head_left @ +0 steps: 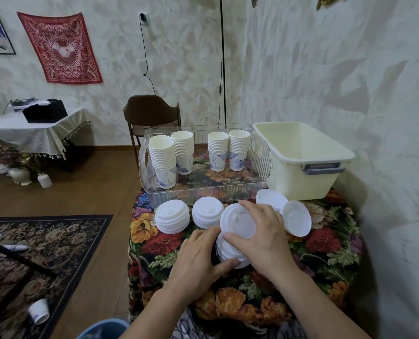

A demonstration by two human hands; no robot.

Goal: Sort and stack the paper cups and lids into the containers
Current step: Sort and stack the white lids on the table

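Left hand (196, 263): I have it curled against the near-left side of the lid stack in hand (229, 253), thumb pressed to the stack's near edge.
Right hand (259, 231): fingers wrapped over the tilted top lid (237, 222), thumb on its near rim; both hands are close together, clamped on the same pile.
Lids, where: that pile sits mid-bench on the floral cloth (325, 243); two finished lid stacks (172, 216) and (207, 215) stand to its left, and loose lids (296, 220) lean on the right.
Cups: four stacks of paper cups (163, 162) already stand in the clear tray (264, 152) at the far side; one stray cup (39, 310) lies on the rug (56, 241).
Cream tub (303, 155): far right; I judge it is for the lids.
Handling: thin moulded plastic, I judge it very light, springy, slick, so a nested stack may shear sideways.
Where to hold: squeeze the stack by its rims from both sides, not by the domed tops.
Hedge: the hands hide how well the top lid is nested.
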